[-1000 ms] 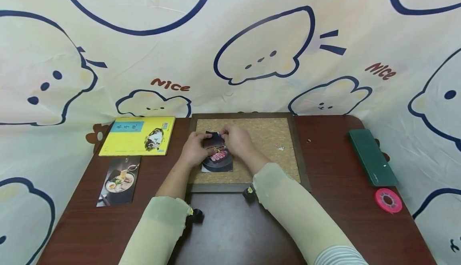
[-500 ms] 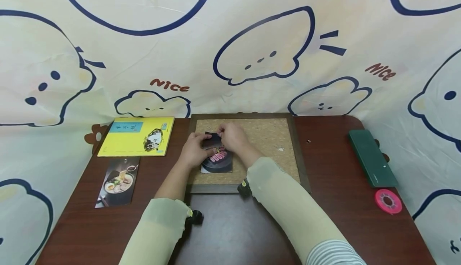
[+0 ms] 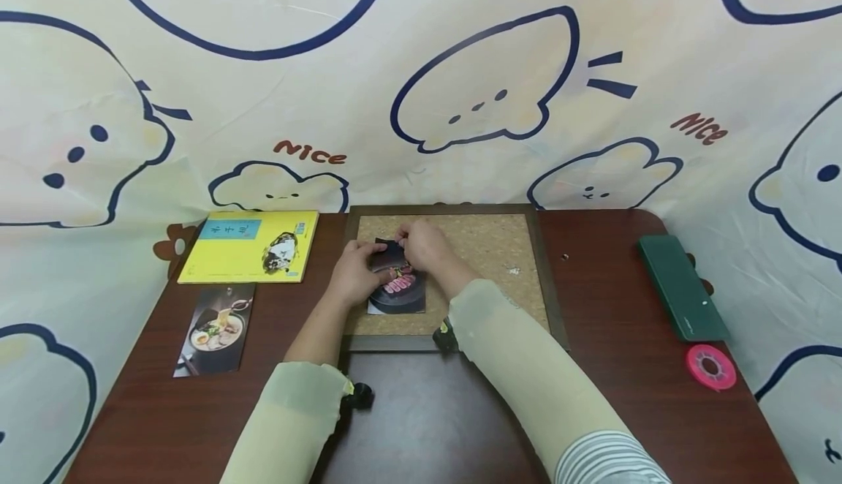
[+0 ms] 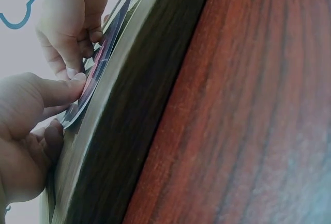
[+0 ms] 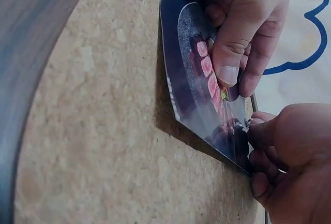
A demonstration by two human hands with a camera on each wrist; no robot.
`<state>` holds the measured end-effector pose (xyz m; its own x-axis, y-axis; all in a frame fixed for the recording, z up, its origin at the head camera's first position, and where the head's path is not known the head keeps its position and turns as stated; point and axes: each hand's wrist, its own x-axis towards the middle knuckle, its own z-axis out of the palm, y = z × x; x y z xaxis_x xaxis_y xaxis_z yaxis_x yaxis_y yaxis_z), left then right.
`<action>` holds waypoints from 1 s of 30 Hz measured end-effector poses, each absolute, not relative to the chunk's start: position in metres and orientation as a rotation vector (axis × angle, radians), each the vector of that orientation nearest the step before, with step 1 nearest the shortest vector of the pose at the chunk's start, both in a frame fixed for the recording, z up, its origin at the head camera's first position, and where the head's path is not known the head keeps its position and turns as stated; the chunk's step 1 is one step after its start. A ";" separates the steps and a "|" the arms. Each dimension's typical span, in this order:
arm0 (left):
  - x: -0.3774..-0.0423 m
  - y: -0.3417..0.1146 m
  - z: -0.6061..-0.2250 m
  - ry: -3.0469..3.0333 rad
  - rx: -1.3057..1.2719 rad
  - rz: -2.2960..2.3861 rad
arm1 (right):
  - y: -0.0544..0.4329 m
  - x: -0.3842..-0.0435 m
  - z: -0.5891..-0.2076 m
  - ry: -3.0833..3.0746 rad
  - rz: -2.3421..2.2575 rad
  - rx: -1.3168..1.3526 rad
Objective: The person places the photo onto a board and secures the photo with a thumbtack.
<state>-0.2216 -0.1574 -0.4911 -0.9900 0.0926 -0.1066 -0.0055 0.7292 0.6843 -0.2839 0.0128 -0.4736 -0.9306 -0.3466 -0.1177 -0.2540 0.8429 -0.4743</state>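
A dark photo card (image 3: 397,303) printed with pink meat slices lies on a framed cork board (image 3: 483,301). My left hand (image 3: 354,273) holds it from the left side, thumb across the picture and other fingers along its edge. Near the card's top right corner, my right hand (image 3: 426,251) pinches a tiny shiny pin-like thing (image 5: 246,122) between thumb and fingers; most of it is hidden by the fingertips. In the right wrist view, the lower part of the card (image 5: 178,97) bows up from the cork and casts a shadow.
At the left lie a yellow booklet (image 3: 226,261) and a photo card of a noodle bowl (image 3: 215,334). A green box (image 3: 680,286) and a pink tape roll (image 3: 710,367) sit at the right. A small clear piece (image 3: 514,270) is on the cork. A printed curtain hangs behind the table.
My right hand and forearm have shifted slightly left and up, with the fingers still at the card's top right corner. My left hand and the card have stayed in place.
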 end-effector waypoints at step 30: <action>-0.225 -0.156 -0.493 2.806 0.055 1.074 | 0.009 -0.296 -0.479 2.838 -0.765 -0.354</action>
<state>-0.2248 -0.1559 -0.4926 -0.9901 0.0825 -0.1138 -0.0146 0.7450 0.6670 -0.2959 0.0089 -0.4789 -0.9553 -0.2740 -0.1108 -0.1811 0.8391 -0.5130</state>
